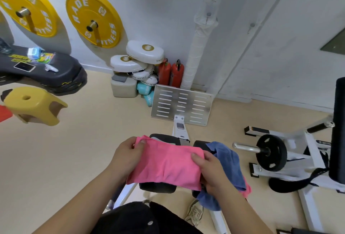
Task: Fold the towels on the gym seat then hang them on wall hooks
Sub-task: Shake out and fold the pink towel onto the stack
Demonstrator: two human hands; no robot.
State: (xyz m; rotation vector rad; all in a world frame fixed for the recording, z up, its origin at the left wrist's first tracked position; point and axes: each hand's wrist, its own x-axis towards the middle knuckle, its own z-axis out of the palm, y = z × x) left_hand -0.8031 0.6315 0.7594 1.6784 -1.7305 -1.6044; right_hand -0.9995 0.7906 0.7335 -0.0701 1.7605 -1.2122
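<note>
Pink towel (168,164) is held spread between both hands, over the black pads of the gym seat (164,138), in front of the person's lap. Left hand (128,156) grips the towel's left edge: thumb lies on top near the upper corner, the other fingers are curled underneath and hidden by the cloth. Right hand (211,170) grips the right edge the same way, thumb pressed on the top face, remaining fingers wrapped below. The towel looks folded at least once, with a doubled lower edge hanging just past the near seat pad; exact fold count cannot be told. Blue towel (230,161) lies crumpled on the seat's right side, just behind the right hand and draping down. A second bit of pink cloth (246,191) shows under its lower edge. Two small wall hooks (209,15) sit high on the white wall, well apart from the towels. Slotted metal footplate (182,105) stands beyond the seat. Yellow weight plates (94,18) are mounted on the wall at upper left.
</note>
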